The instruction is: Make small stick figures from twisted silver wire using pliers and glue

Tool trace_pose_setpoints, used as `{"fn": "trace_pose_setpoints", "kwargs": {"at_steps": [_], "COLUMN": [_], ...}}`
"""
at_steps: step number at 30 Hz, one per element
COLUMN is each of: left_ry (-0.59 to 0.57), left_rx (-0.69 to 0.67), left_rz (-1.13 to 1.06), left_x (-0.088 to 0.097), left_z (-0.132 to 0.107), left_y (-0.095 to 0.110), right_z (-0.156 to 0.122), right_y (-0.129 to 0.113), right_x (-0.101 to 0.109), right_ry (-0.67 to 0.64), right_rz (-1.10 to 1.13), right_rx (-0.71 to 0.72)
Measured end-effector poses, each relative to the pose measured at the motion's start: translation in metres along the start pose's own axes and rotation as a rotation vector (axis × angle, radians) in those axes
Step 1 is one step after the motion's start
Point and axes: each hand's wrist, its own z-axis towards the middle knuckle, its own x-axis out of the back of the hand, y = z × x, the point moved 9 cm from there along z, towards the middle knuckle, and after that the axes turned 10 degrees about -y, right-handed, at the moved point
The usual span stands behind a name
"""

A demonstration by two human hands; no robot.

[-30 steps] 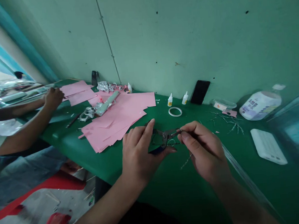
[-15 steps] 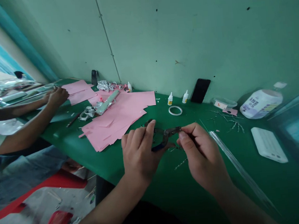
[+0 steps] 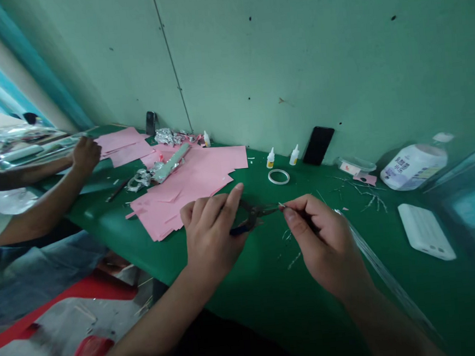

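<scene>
My left hand (image 3: 211, 232) grips small metal pliers (image 3: 255, 216) with a dark blue handle, their jaws pointing right. My right hand (image 3: 320, 243) pinches a thin silvery wire (image 3: 281, 206) between thumb and forefinger, right at the jaws. The fingertips partly hide the wire, and its exact length cannot be seen. Below my hands, several wire scraps (image 3: 293, 260) lie on the green work mat (image 3: 246, 287). A stack of pink paper sheets (image 3: 181, 193) lies just left of my left hand, not touching it.
A co-worker's hand (image 3: 85, 155) rests at the far left near crumpled foil (image 3: 141, 179). Along the wall stand glue bottles (image 3: 270, 158), a tape ring (image 3: 278, 177) and a black phone (image 3: 318, 145). A white power bank (image 3: 426, 231) and a clear tube (image 3: 375, 255) lie right.
My left hand has moved left and lowered the pliers, which now lie flatter. My right hand has stayed near the jaws, and the co-worker's hand has shifted slightly left.
</scene>
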Motion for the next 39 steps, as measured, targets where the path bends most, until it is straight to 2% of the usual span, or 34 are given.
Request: {"fn": "trace_pose_setpoints", "kwargs": {"at_steps": [3,5,10,13,21,26,33,39], "left_ry": [-0.14,-0.172,-0.067,-0.05,-0.043,0.009,0.155,0.076], "left_rx": [0.085,0.068,-0.145,-0.263,-0.378,-0.47,-0.614,-0.602], "left_rz": [-0.17,-0.194,0.012,0.065,0.07,0.026,0.161,0.087], "left_x": [-0.005,-0.003,0.012,0.014,0.018,0.026,0.032,0.031], "left_z": [0.004,0.005,0.009,0.014,0.023,0.027,0.024,0.027], "left_y": [-0.015,-0.018,-0.012,-0.005,0.007,0.014,0.022,0.014], "right_z": [0.004,0.007,0.012,0.009,0.004,-0.001,-0.002,-0.005], "right_y": [0.008,0.017,0.037,0.04,0.041,0.043,0.049,0.049], "right_x": [0.005,0.007,-0.01,-0.022,-0.035,-0.041,-0.042,-0.044], "right_ry": [-0.039,-0.076,-0.301,-0.44,-0.603,-0.661,-0.672,-0.694], "right_rz": [0.076,0.152,0.492,0.66,0.827,0.905,0.94,0.949], "right_rx": [-0.026,-0.073,-0.228,-0.31,-0.375,-0.456,-0.513,-0.53]}}
